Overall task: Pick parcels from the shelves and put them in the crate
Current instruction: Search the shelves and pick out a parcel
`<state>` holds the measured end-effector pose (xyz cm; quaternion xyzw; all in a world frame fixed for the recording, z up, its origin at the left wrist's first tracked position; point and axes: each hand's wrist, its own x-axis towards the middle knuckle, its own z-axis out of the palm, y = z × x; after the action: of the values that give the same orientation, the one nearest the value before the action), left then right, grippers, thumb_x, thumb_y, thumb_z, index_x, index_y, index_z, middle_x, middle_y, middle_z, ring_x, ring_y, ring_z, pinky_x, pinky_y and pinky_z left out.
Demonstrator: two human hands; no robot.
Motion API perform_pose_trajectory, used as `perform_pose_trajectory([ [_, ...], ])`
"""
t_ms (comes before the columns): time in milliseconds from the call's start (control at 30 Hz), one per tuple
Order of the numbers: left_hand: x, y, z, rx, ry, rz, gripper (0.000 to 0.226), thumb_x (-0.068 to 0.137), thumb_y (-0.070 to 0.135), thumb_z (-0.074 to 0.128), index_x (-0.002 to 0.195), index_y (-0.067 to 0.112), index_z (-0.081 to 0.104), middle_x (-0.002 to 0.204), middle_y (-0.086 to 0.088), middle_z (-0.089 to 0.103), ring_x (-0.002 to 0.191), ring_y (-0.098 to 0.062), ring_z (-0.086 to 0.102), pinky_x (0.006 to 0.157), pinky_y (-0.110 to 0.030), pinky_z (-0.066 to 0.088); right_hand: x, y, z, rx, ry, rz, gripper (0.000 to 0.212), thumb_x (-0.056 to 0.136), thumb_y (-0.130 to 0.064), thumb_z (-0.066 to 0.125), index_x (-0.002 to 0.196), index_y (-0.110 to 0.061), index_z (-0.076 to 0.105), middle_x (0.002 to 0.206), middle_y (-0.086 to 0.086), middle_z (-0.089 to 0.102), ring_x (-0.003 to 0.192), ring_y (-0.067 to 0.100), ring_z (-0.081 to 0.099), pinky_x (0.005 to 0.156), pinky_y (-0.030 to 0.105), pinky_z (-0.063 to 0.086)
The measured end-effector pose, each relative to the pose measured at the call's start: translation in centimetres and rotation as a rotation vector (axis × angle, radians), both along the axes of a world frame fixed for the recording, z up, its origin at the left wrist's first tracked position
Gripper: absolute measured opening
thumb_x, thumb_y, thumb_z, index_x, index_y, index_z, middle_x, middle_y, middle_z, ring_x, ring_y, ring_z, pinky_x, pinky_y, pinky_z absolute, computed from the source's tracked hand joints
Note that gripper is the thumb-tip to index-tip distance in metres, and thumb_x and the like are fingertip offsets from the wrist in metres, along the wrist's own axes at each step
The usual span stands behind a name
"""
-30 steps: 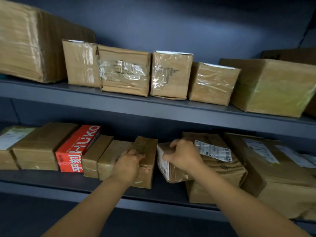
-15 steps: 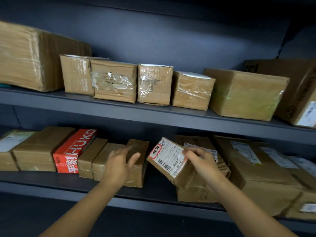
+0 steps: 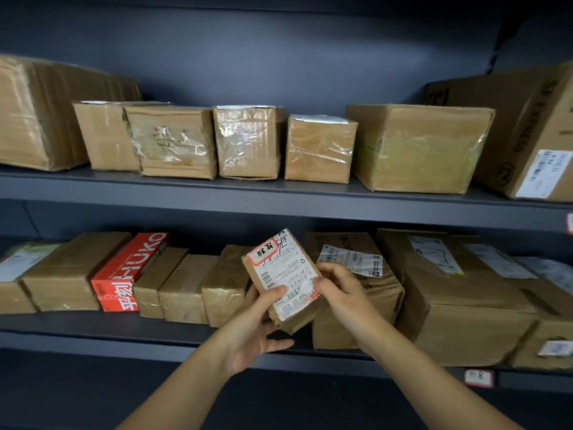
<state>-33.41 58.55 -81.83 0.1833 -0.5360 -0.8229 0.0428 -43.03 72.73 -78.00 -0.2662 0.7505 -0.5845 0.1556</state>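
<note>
Parcel (image 3: 283, 282) looks light and stiff, tape maybe slick; left hand (image 3: 257, 327) cups underneath, right hand (image 3: 338, 285) pinches its edge; grip the sides.

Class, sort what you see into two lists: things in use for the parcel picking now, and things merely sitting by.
In use: small brown cardboard parcel with white label; left hand and right hand, both gripping it.
Sitting by: red rectangular HUKO carton, lower shelf; large tape-wrapped brown cardboard box, upper shelf.
</note>
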Motion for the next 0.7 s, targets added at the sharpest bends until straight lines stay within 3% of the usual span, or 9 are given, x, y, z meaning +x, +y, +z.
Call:
perform_pose_trajectory([
  [133,0.7,-0.6,1.4,-0.105,-0.060,0.001,0.066,0.066,0.035,0.075,0.126,0.039,0.049,0.116,-0.001,0.068,0.108,-0.024,0.064,0.093,-0.049,0.048,0.3,1.2,0.2,0.058,-0.141,0.050,0.029,0.086,-0.016,0.065,0.110,-0.029,0.057,0.106,-0.014,0.063,0.093,-0.002,0.061,0.068,0.012,0.050],
  [267,2.5,0.3,3.5,-0.175,-0.202,-0.020,0.066,0.070,0.032,0.080,0.128,0.034,0.048,0.112,0.000,0.069,0.104,-0.022,0.066,0.090,-0.043,0.050,2.1,2.9,1.2,0.083,-0.344,0.052,0.031,0.081,-0.002,0.070,0.100,-0.023,0.059,0.101,-0.009,0.067,0.092,-0.001,0.062,0.073,0.012,0.052],
  [467,3.8,5.4,10.7,-0.176,-0.321,-0.112,0.078,0.070,0.021,0.077,0.136,0.036,0.039,0.113,0.002,0.069,0.100,-0.020,0.067,0.083,-0.037,0.054,5.2,9.3,7.6,0.183,-0.500,-0.020,0.037,0.079,0.000,0.071,0.113,-0.010,0.059,0.113,0.003,0.068,0.104,0.016,0.065,0.093,0.040,0.052],
  [567,3.8,9.2,15.9,-0.225,-0.347,-0.209,0.090,0.061,0.029,0.081,0.139,0.037,0.035,0.117,0.006,0.066,0.100,-0.017,0.066,0.081,-0.034,0.055,7.1,13.8,12.7,0.215,-0.523,-0.128,0.035,0.079,-0.002,0.071,0.107,-0.019,0.058,0.113,0.001,0.068,0.102,0.014,0.065,0.093,0.039,0.053],
  [700,3.3,15.4,23.2,-0.337,-0.324,-0.363,0.076,0.071,0.029,0.080,0.133,0.038,0.036,0.123,0.011,0.057,0.105,-0.009,0.058,0.087,-0.030,0.049,9.7,20.5,20.3,0.240,-0.528,-0.278,0.031,0.084,-0.002,0.066,0.104,-0.022,0.054,0.101,-0.010,0.068,0.092,0.006,0.066,0.077,0.024,0.056],
])
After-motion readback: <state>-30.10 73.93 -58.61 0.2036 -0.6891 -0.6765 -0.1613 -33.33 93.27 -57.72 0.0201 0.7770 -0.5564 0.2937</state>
